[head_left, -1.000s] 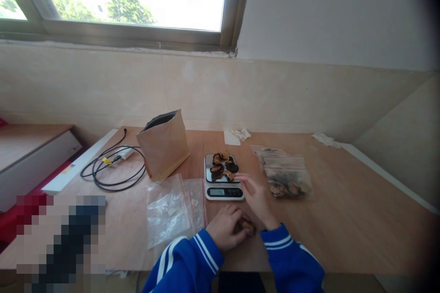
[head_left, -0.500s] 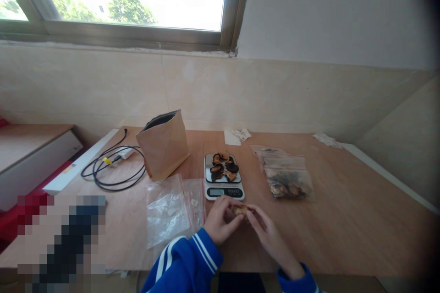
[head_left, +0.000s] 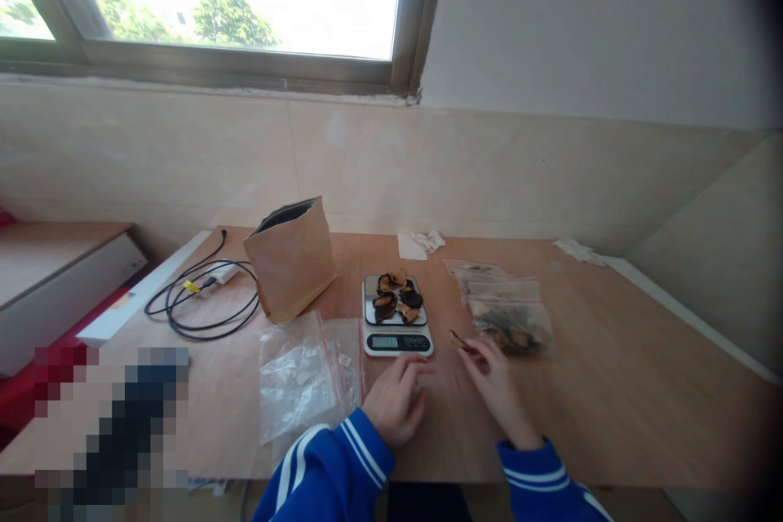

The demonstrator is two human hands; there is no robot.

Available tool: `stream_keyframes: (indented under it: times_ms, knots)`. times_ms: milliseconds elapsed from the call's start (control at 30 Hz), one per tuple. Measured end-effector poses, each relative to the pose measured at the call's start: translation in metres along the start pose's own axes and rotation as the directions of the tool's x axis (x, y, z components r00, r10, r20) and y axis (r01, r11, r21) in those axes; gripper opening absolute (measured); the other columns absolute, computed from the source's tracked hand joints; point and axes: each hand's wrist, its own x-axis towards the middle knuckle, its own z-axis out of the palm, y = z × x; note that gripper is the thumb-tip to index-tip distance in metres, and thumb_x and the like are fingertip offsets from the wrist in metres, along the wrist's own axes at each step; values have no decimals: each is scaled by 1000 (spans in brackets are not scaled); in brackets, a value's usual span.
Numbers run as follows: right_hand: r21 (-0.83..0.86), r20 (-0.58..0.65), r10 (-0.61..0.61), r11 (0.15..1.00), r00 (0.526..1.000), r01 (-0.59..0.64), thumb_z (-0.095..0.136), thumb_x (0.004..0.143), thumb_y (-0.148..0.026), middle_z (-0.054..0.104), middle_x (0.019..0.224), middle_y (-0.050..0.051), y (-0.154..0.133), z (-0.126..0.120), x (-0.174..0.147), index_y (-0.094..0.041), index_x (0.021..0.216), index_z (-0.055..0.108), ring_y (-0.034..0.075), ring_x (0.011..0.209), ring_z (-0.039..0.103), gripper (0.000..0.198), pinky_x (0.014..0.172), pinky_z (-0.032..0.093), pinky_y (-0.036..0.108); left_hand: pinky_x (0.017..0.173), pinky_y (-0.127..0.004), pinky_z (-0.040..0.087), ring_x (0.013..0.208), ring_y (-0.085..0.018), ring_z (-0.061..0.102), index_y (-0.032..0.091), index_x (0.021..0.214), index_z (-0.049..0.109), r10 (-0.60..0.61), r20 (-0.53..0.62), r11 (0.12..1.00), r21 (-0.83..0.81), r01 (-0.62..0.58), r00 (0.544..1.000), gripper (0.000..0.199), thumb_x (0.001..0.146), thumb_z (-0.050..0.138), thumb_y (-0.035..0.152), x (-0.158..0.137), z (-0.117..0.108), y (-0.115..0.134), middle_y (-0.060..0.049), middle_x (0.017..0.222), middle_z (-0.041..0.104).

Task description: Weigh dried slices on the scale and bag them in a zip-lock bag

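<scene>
Between its thumb and fingers, my right hand [head_left: 494, 387] pinches a thin dried slice [head_left: 456, 339], dark at the edge, just right of the kitchen scale [head_left: 369, 342]. My left hand [head_left: 399, 398] rests near the front of the scale with its fingers apart and nothing in them. Several curled dried slices [head_left: 385, 306], brown with dark rims, lie on the scale's plate. The scale's display [head_left: 385, 342] shows digits too small to read. Right of my right hand lie zip bags [head_left: 529, 290], the front one with dried pieces inside.
A brown paper pouch [head_left: 292, 265] stands open at the back left. Clear zip bags [head_left: 297, 379] lie flat left of the scale. A coiled black cable [head_left: 177, 332] is farther left. Crumpled tissue [head_left: 430, 241] and another tissue [head_left: 580, 251] lie along the wall.
My right hand has moved right and away from me with the dried slice. My left hand has let go of it, and its fingers have spread.
</scene>
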Motion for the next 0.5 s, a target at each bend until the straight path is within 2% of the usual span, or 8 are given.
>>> stream_keyframes:
  times_ms: [100, 233, 333, 500]
  knots:
    - [-236, 45, -178, 954, 983, 184, 45, 84, -24, 63, 98, 13, 13, 1, 15, -18, 93, 69, 28, 95, 58, 25, 87, 47, 47, 89, -34, 48, 104, -20, 57, 22, 112, 51, 29, 47, 999, 42, -30, 998, 28, 86, 42, 16, -1, 1, -1, -8, 121, 53]
    - [-360, 97, -263, 890, 960, 280, 41, 80, -11, 59, 110, 12, 0, 10, 24, -20, 104, 67, 27, 100, 54, 36, 89, 45, 46, 85, -32, 49, 98, -19, 59, 22, 105, 53, 41, 81, 994, 95, -49, 996, 24, 85, 41, 15, -1, 2, -3, -7, 117, 55]
    - [-336, 89, -284, 894, 955, 297, 41, 82, -12, 58, 111, 11, -23, 20, 37, -21, 104, 66, 26, 103, 54, 35, 91, 44, 43, 82, -31, 49, 93, -19, 59, 21, 100, 53, 31, 110, 991, 124, -45, 993, 21, 83, 43, 15, 0, 4, -4, -7, 111, 57]
    - [-339, 119, -277, 892, 954, 301, 41, 93, -28, 62, 104, 7, -52, 40, 83, -26, 101, 68, 24, 98, 56, 28, 92, 42, 40, 79, -29, 49, 89, -18, 60, 21, 95, 56, 29, 160, 994, 104, -46, 987, 22, 79, 45, 12, 1, 4, -5, -6, 105, 58]
